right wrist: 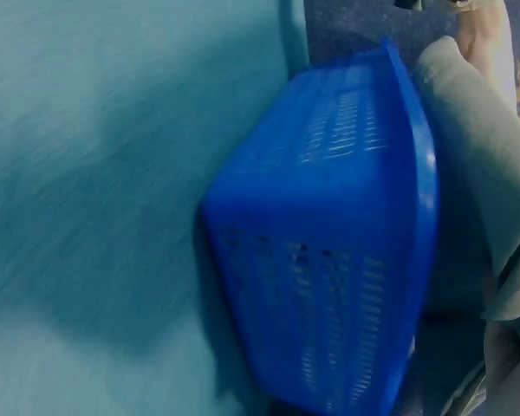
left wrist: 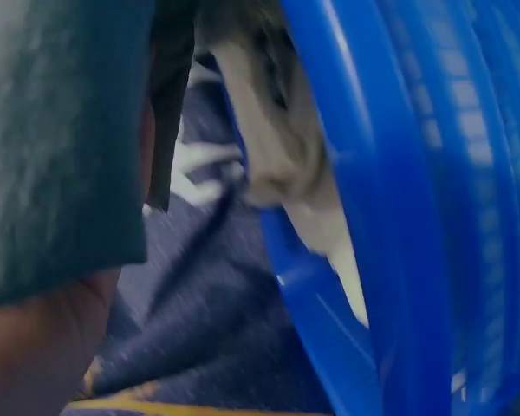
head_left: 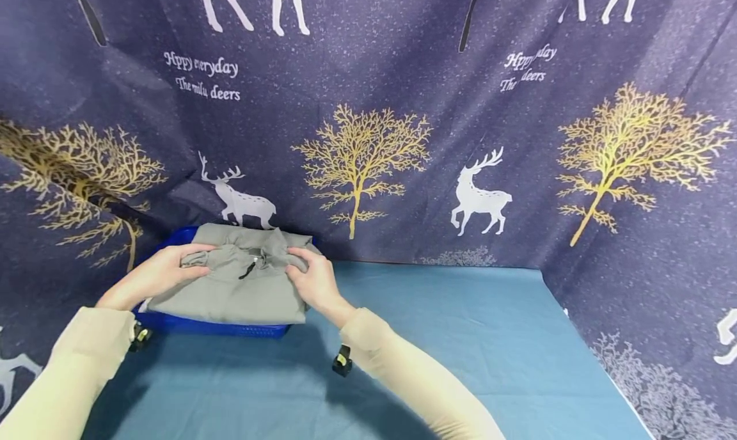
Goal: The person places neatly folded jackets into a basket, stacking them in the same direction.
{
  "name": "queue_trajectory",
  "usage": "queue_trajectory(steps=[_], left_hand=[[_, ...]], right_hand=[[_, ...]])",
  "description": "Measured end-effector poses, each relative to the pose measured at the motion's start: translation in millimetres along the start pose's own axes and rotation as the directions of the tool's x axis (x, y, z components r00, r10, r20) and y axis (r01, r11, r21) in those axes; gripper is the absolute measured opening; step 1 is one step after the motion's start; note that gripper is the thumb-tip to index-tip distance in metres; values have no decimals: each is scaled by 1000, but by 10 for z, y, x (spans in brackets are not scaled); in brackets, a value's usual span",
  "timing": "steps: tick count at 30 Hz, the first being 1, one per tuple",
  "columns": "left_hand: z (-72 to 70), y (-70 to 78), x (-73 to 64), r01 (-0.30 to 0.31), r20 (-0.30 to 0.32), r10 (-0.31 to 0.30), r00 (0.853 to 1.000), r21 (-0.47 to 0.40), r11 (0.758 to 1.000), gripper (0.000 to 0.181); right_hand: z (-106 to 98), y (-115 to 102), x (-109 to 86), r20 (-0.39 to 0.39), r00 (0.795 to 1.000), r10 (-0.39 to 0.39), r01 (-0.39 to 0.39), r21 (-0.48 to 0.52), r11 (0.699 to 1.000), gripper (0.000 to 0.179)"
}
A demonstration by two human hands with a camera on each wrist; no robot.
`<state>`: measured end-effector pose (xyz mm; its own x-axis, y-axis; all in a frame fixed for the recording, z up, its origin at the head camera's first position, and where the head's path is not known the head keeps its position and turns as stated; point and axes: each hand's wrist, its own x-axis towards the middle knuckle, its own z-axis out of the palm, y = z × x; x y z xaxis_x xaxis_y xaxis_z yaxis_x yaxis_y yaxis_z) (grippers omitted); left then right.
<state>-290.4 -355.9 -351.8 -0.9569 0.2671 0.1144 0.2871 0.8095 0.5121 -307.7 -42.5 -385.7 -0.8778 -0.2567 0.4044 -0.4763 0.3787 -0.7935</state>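
A folded grey garment with a collar and a dark zip pull lies in the head view over the blue basket. My left hand grips its left side, thumb and fingers around the bunched cloth. On the opposite side, my right hand pinches the folded cloth near the collar. The left wrist view shows the garment hanging beside the basket rim. From the right wrist, the garment appears above the basket's slotted wall. Some fingertips are hidden by cloth.
Beige cloth lies inside the basket in the left wrist view. The basket stands on a blue-green table cover, close against a dark curtain printed with deer and trees. A small black device hangs under the right sleeve.
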Motion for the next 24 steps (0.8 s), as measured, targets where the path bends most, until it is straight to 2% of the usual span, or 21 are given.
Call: queue_trajectory(steps=[5,12,15,18,21,24], left_hand=[[-8,-199,53,12,-36,-11,999,34,999,57],[109,-482,94,16,-41,-13,999,72,997,53],[157,-569,100,14,-54,-9,999,105,994,50],[212,-630,102,1,-54,7,999,145,989,47],[277,-669,108,-17,-29,23,999,170,985,47],[341,-681,102,-17,2,17,1000,186,982,49]], right_hand=[[273,36,108,-39,997,73,-73,11,997,34],[527,126,206,-60,993,103,-110,-132,985,35],[581,102,254,-20,995,98,-100,-180,979,37],[622,64,283,54,991,122,-104,-265,959,40],[642,19,288,124,976,182,-131,-336,933,43],[648,-22,281,171,958,231,-159,-358,920,48]])
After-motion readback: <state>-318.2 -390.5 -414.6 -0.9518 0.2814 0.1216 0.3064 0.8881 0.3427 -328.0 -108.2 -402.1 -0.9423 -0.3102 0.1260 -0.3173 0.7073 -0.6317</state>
